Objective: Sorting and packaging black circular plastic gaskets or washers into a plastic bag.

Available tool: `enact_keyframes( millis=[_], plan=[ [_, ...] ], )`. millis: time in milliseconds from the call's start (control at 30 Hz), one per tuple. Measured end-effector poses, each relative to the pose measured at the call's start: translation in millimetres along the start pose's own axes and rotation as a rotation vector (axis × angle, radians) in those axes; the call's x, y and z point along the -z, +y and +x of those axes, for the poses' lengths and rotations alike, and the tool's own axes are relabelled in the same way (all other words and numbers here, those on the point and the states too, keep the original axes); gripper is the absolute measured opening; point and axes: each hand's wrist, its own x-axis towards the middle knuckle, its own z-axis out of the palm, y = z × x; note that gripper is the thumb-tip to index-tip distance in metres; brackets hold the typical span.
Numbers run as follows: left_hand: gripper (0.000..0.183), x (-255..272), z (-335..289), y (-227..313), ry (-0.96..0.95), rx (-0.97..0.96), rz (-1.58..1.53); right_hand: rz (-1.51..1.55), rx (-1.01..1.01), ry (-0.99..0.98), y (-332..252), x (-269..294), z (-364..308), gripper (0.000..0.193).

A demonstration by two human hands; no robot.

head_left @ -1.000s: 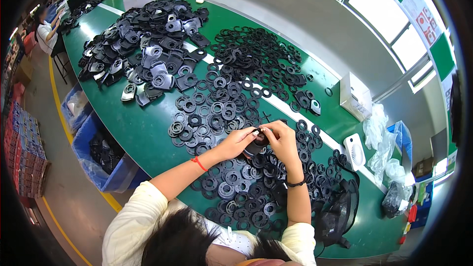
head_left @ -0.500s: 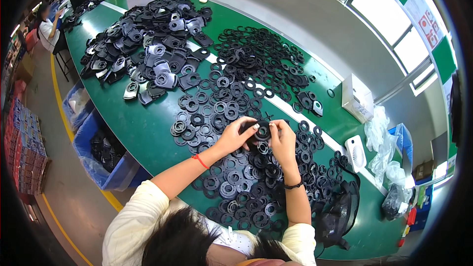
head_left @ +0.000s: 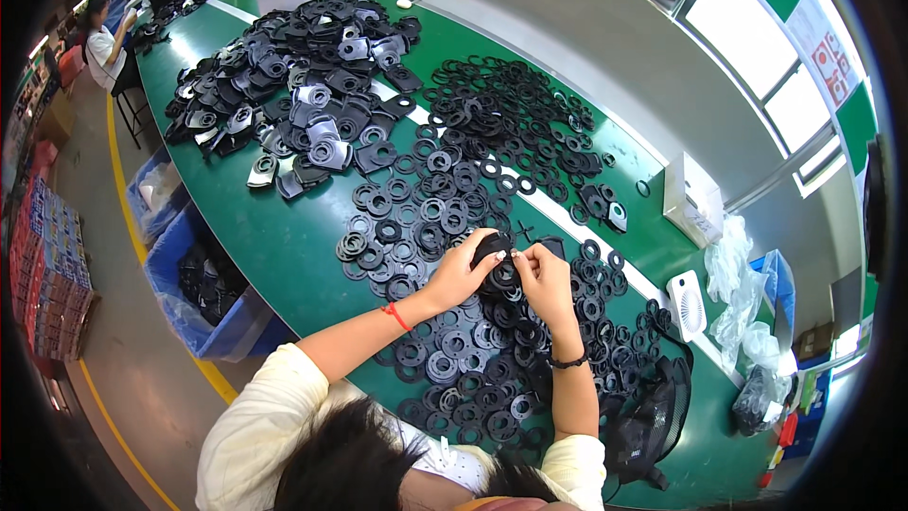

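Note:
Above the middle of the green table [head_left: 293, 255], my left hand [head_left: 461, 274] grips a black plastic part [head_left: 490, 248], tilted up, with its fingers wrapped round it. My right hand [head_left: 546, 284] is closed in a pinch at the right edge of the same part; the fingertips partly hide what they pinch. Below and around both hands lie many black flat rings [head_left: 445, 341], spread in overlapping layers. A small black cross-shaped piece [head_left: 523, 229] rests just beyond my hands.
Far left is a heap of black plates with round holes [head_left: 312, 85]; beyond my hands lies a pile of thin black rings [head_left: 501, 104]. White box [head_left: 690, 197], white fan [head_left: 688, 306] and black mesh bag [head_left: 651, 421] stand right. Blue bins [head_left: 203, 308] flank the table; a person [head_left: 106, 47] sits far left.
The black part has turned in my left hand, so its round opening no longer faces up. My right hand's fingers have drawn together at its edge. The whole view has shifted slightly.

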Motion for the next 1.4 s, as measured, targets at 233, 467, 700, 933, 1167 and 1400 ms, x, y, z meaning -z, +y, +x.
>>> enact_keyframes(
  millis=[233,467,700,933,1167,1400],
  plan=[
    [0.038,2.3,7.7,-2.1,0.026,0.069,-0.265,0.287,-0.086,0.006,-1.8,-4.6,-0.7,0.016],
    [0.023,14.8,12.2,0.9,-0.083,0.103,-0.282,0.406,-0.051,-0.013,-0.6,-0.7,0.1,0.037],
    [0.021,13.9,7.4,12.5,-0.158,0.002,-0.009,-0.056,0.109,0.015,-6.6,8.3,1.2,0.026],
    [0.018,13.3,7.6,17.2,-0.139,-0.127,0.262,-0.095,0.083,0.037,4.0,-0.9,-4.2,0.027],
    [0.021,40.6,19.9,9.5,0.103,-0.006,0.203,-0.023,-0.114,0.075,27.3,35.4,32.8,0.028],
    [0.024,181.6,72.3,-28.4,0.557,-0.042,0.324,-0.644,-0.228,0.34,158.1,83.9,86.3,0.061]
  ],
)
